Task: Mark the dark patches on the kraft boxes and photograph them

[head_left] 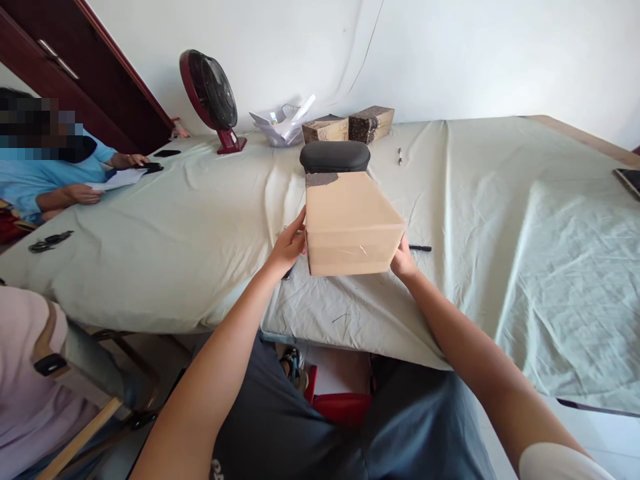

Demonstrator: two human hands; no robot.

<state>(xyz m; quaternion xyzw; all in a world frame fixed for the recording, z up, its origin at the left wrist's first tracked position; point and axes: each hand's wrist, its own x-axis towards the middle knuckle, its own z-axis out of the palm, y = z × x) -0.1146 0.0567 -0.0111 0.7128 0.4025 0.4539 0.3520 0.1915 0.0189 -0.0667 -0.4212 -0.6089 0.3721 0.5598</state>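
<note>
A brown cardboard box (353, 220) with a dark patch on its far left corner is held between my two hands over the table. My left hand (291, 243) presses against its left side, thumb up along the edge. On the right side my right hand (401, 259) grips the lower corner, its fingers mostly hidden by the box. Just beyond the box lies a black hard case (335, 156). A black pen (420, 249) lies beside my right hand. Something dark, partly covered, shows below my left hand.
A pale green cloth (500, 233) covers the table. Along the wall stand a red fan (213, 97), a white basket (283, 137) and two patterned boxes (373, 123). At left, a person in blue (30, 183) holds paper. A chair (90, 360) is at lower left.
</note>
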